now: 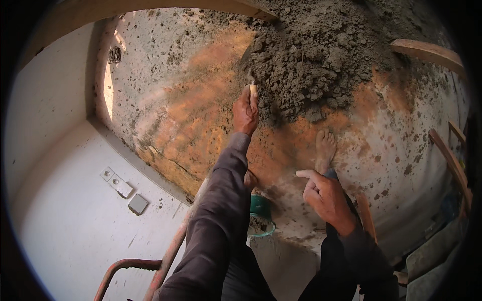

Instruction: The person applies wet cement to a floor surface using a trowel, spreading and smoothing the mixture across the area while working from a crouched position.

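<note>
My left hand (245, 111) grips the pale handle (253, 89) of a tool, probably a trowel, whose dark head is at the edge of a lumpy grey mortar heap (316, 55). The heap lies on an orange-stained, spattered floor (191, 115). Lower right, my right hand (324, 198) hangs open and empty, forefinger extended and the others loosely bent. My bare foot (325, 145) stands just beyond it. A green bucket (260, 205) with grey material in it is between my arms.
A white wall (55, 165) with sockets (113, 180) borders the floor at left. A rusty red tube frame (165, 261) stands beside my left arm. Timber pieces lie at the top (236, 7), upper right (427, 52) and right side (447, 160).
</note>
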The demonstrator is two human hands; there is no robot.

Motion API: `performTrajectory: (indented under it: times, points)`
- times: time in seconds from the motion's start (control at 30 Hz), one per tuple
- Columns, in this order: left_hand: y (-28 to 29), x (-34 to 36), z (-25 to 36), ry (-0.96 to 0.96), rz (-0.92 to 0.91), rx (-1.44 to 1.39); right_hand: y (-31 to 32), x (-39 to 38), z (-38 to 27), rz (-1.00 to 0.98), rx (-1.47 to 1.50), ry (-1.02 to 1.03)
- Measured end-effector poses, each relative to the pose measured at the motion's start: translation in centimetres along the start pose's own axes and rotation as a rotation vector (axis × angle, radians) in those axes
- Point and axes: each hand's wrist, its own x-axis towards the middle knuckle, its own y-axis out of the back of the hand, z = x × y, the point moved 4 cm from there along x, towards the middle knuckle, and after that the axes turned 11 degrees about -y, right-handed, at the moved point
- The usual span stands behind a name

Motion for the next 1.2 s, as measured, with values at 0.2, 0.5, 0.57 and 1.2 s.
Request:
performTrajectory:
  times: [0.2, 0.5, 0.57, 1.2]
  points:
    - [-1.5, -0.4, 9.0, -0.172, -0.016, 0.275, 0.0, 0.3, -0.1, 0.007, -0.03, -0.015]
    - [0.7, -7.2, 7.9, -0.175, 0.217, 0.159, -0.4, 0.9, 2.9, 0.064, -0.109, -0.02]
    - [1.7, -10.7, 4.2, 0.07, 0.241, 0.06, -0.4, 0.9, 3.5, 0.044, -0.116, -0.042]
    - [-1.5, -6.8, -5.4, 0.307, -0.207, -0.17, -0.4, 2.0, -0.4, -0.131, 0.021, -0.071]
